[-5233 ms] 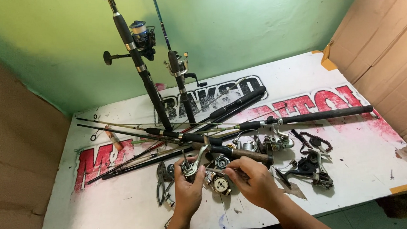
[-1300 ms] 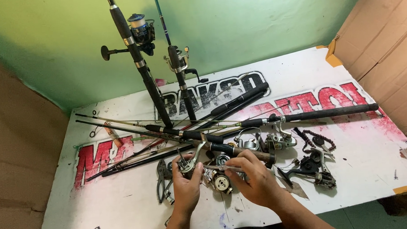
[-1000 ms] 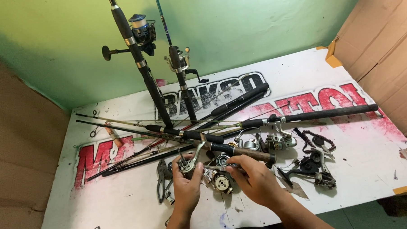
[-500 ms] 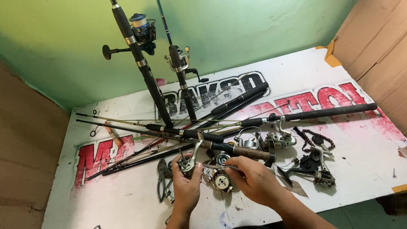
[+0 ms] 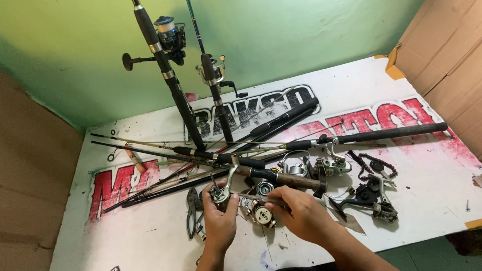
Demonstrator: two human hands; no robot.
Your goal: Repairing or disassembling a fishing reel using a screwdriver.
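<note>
1. Reel body [image 5: 220, 194] sits clenched in my left hand [image 5: 221, 219], above the desk [image 5: 148, 245].
2. My right hand [image 5: 302, 213] pinches a thin tool [image 5: 254, 196] against it.
3. Judging by loose reel parts [image 5: 262, 215], reassembly remains.

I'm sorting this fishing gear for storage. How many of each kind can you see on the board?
Upright rods with reels: 2
Loose reels or reel bodies, one in the left hand: about 5
Pliers: 1
Total: about 8; the lying rods overlap too much to count.
</note>
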